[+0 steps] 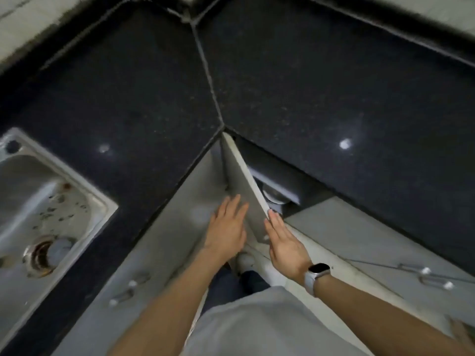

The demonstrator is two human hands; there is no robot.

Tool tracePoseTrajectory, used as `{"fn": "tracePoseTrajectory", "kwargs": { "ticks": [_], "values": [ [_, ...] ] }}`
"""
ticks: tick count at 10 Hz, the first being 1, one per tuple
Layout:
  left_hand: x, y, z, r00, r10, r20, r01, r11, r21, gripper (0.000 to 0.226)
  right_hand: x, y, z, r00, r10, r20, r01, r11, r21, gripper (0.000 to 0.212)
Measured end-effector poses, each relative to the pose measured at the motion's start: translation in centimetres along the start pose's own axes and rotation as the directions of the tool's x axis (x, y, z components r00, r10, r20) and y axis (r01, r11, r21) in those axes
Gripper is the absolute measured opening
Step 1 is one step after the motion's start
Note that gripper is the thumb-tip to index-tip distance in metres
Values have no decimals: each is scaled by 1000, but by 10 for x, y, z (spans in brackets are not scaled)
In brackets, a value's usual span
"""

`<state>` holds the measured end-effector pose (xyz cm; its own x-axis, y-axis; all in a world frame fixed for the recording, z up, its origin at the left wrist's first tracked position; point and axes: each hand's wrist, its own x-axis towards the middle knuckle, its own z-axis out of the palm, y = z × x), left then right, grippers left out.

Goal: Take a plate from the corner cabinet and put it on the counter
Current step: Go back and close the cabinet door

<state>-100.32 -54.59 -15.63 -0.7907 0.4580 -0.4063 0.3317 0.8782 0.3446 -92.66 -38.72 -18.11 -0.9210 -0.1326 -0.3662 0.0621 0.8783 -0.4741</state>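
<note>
Now my left hand (226, 227) lies flat, fingers together, on the corner cabinet door (241, 186); my right hand (285, 242), fingers straight and together, touches its edge below the black counter (334, 86).

We see the corner cabinet's folding door (240, 186) swung partly out, leaving a narrow dark gap on its right where round dishware (273, 195) shows. Our right hand (285, 242) is at the door's edge, fingers flat. The black counter (334, 86) above lies bare.
</note>
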Motion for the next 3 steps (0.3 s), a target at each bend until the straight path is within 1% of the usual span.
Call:
{"fn": "tracePoseTrajectory", "kwargs": {
  "ticks": [1,2,3],
  "values": [
    [29,19,-4,995,87,39,-89,995,52,62,1,11,-8,982,187,-32,-188,980,-61,68],
    [54,37,-18,985,166,44,-169,982,82,63,13,20,-23,928,355,-112,-366,926,-97,69],
    [62,36,-24,979,192,74,-198,976,92,61,24,28,-30,912,402,-80,-408,911,-68,68]
  ]
}}
